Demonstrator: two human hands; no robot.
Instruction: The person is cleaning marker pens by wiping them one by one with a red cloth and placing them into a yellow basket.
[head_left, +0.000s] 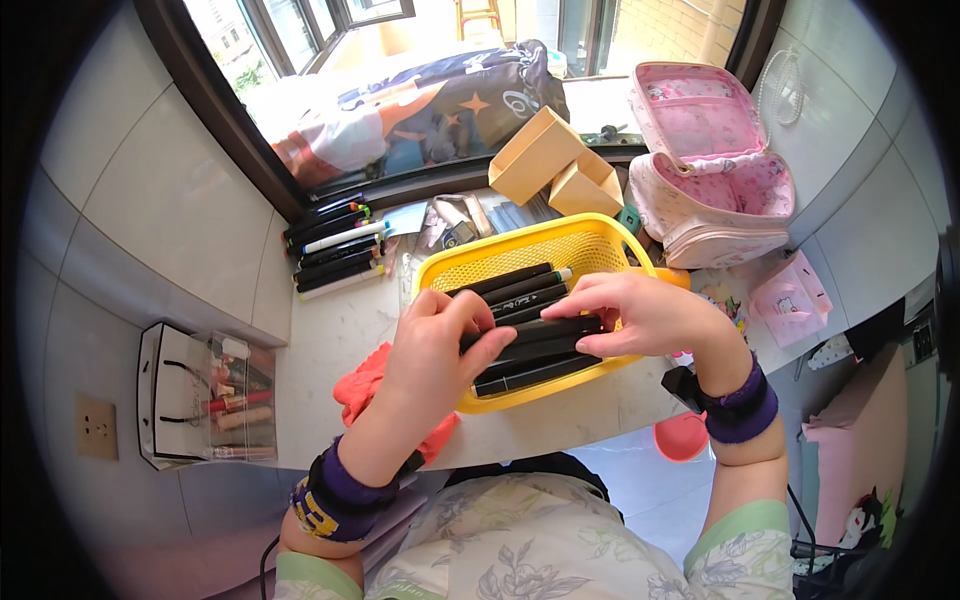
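Observation:
Over the yellow plastic basket (634, 238), my left hand (450, 330) pinches the left end of a black marker (551, 330) between thumb and fingers. My right hand (649, 311) is at that marker's other end, its thumb and index finger spread apart around it. Several more black markers (525, 302) lie side by side in the basket, some partly covered by my hands. One near the front, a black marker (536, 376), rests along the basket's near wall. A crumpled coral-red cloth (360, 386) is on the countertop beneath my left forearm.
Several markers (337, 244) lie in a stack at the left by the window. Two cardboard boxes (536, 154) lean behind the basket. An open pink case (712, 202) stands at the right, near a pink paper bag (791, 300). A clear cosmetics holder (240, 397) sits at the left edge.

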